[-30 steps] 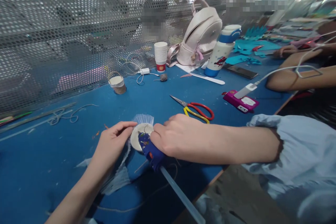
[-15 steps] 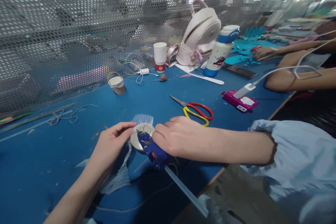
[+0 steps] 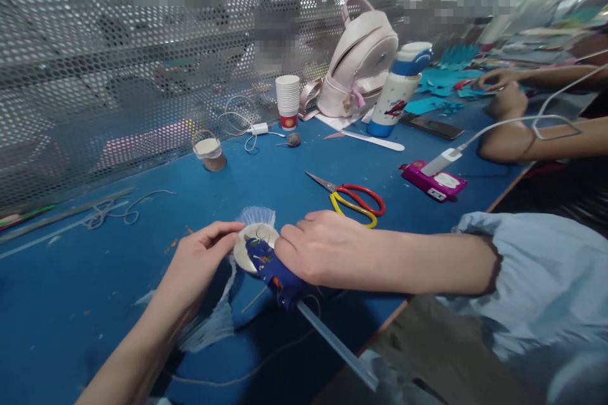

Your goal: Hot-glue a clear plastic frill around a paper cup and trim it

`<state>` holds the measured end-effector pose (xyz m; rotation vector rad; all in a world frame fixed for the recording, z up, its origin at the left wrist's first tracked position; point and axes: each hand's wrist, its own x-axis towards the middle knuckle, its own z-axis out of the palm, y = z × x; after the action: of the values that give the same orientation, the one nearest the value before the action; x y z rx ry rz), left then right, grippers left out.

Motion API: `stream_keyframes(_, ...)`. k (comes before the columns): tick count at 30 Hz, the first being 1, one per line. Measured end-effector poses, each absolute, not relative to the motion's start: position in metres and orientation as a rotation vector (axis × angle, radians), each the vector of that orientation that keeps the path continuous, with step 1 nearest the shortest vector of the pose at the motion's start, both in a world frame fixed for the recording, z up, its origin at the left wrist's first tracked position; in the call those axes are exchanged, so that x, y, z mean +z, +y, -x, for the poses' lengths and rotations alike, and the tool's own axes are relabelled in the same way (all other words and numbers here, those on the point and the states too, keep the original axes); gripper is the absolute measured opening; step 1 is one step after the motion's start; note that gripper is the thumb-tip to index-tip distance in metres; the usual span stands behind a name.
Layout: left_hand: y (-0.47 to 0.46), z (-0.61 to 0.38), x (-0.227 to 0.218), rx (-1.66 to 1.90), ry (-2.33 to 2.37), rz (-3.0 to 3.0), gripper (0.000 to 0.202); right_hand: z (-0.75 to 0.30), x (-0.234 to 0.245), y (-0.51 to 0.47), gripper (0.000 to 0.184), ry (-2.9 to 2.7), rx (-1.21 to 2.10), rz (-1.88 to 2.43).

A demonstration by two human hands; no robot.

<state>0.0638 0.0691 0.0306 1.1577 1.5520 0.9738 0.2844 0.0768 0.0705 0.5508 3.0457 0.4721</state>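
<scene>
My right hand (image 3: pixel 318 247) is closed round a dark blue hot glue gun (image 3: pixel 273 272) with a printed pattern. A long translucent glue stick (image 3: pixel 337 345) juts from its back end towards the table edge. The gun's front lies over a small round white cup (image 3: pixel 243 255), whose inside faces up. My left hand (image 3: pixel 199 262) pinches the cup's left rim between thumb and fingers. Pleated sheer white fabric (image 3: pixel 259 216) fans out behind the cup, and more gauzy fabric (image 3: pixel 213 328) hangs below it. The nozzle tip is hard to make out inside the cup.
Beyond my right hand lie red-and-yellow-handled scissors (image 3: pixel 349 199). Farther back are a small twine-wrapped cup (image 3: pixel 212 158), stacked paper cups (image 3: pixel 287 101), a white knife (image 3: pixel 375 141), a bottle (image 3: pixel 396 92), a backpack (image 3: pixel 358 63) and a pink power bank (image 3: pixel 434 181). Another person's arms (image 3: pixel 532 139) rest at right.
My hands, the glue gun and the cup stay nearly still; the view shifts slightly. At the far right, the other person's hands have moved, and a second hand now shows.
</scene>
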Motion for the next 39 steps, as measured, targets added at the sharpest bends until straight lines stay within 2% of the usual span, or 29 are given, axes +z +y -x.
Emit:
stream_keyframes(7, 0.069, -0.065, 0.033, 0.977, 1.561, -1.171, 0.037, -0.283, 0.069, 0.075, 0.015, 3.057, 0.497, -0.571)
stream_keyframes(20, 0.068, -0.063, 0.031, 0.988, 1.564, -1.21, 0.034, -0.285, 0.064, 0.085, 0.022, 3.144, 0.565, -0.466)
stream_keyframes(27, 0.068, -0.064, 0.032, 0.981, 1.581, -1.233, 0.036, -0.285, 0.066, 0.079, 0.016, 3.106, 0.571, -0.526)
stream_keyframes(33, 0.067, -0.067, 0.035, 0.972, 1.604, -1.263, 0.033, -0.292, 0.076, 0.072, 0.017, 3.086, 0.411, -0.595)
stream_keyframes(39, 0.069, -0.064, 0.034, 0.941, 1.673, -1.35, 0.032, -0.314, 0.084, 0.069, 0.014, 3.127, 0.063, -0.681)
